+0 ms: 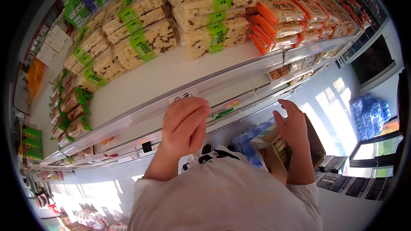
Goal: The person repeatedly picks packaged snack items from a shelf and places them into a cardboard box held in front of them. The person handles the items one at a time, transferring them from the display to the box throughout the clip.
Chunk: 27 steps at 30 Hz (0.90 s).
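Observation:
My left hand [183, 124] is raised before the shelf's front edge, next to a white price tag [183, 96]. Its fingers are bent and pressed together, with nothing seen in them. To the right, my right hand [294, 126] is open, thumb and fingers apart, over an open cardboard box [316, 143] with some wrapped packs [280, 147] inside. Ahead on the white shelf [171, 73] stand stacks of clear-wrapped puffed-grain blocks with green labels [218, 36]. Right of these are piled flat snack packs with orange wrapping [280, 10]. Neither hand touches the stacks.
Small green-ended snack packs [70, 107] lie at the shelf's left end. A lower shelf holds trays of biscuits [279, 73]. Blue-wrapped bottles stand by the box [246, 143] and at the far right [369, 113]. Dark boxes [355, 186] line the lower right.

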Motion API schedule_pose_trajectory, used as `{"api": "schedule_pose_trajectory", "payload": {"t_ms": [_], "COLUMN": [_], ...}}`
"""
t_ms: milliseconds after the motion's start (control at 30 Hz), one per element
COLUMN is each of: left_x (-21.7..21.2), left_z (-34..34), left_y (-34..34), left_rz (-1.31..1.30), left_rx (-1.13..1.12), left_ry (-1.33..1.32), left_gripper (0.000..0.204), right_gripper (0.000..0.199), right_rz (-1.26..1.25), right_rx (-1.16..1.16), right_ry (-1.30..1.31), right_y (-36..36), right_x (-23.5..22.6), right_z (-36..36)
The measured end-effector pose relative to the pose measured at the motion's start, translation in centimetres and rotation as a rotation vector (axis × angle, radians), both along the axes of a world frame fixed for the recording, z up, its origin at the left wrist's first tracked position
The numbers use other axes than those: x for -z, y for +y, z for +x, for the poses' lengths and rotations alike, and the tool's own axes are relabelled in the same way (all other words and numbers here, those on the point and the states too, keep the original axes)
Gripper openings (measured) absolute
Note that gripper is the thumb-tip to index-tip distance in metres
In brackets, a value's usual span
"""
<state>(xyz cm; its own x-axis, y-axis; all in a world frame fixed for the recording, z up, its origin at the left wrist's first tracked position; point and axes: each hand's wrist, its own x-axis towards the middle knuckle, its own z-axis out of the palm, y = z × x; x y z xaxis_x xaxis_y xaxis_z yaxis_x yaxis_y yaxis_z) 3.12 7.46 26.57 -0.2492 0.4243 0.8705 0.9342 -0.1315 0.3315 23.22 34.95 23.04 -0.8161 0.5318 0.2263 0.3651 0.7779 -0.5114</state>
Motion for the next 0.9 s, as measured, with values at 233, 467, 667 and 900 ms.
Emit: {"api": "schedule_pose_trajectory", "payload": {"t_ms": [233, 467, 667, 900], "left_x": [-5.0, -7.8, -6.6, -8.5], "left_z": [-3.4, -7.7, -6.1, -6.4], "left_y": [-8.0, -13.8, -12.2, -5.6], "left_rz": [-0.202, -0.419, -0.371, -0.322], "left_rx": [-0.496, -0.817, -0.513, -0.146], "left_ry": [0.139, 0.096, -0.098, -0.159], "left_gripper": [0.028, 0.034, 0.034, 0.047], "right_gripper": [0.024, 0.031, 0.041, 0.042], "right_rz": [0.168, 0.375, 0.516, 0.143], "right_rx": [-0.589, -0.778, -0.497, -0.355], "right_ry": [0.483, 0.621, 0.664, 0.721], "right_y": [-6.6, -9.7, -7.5, -6.8], "right_x": [-4.4, -8.5, -10.5, -10.2], "right_z": [-9.1, -14.6, -17.5, -19.4]}}
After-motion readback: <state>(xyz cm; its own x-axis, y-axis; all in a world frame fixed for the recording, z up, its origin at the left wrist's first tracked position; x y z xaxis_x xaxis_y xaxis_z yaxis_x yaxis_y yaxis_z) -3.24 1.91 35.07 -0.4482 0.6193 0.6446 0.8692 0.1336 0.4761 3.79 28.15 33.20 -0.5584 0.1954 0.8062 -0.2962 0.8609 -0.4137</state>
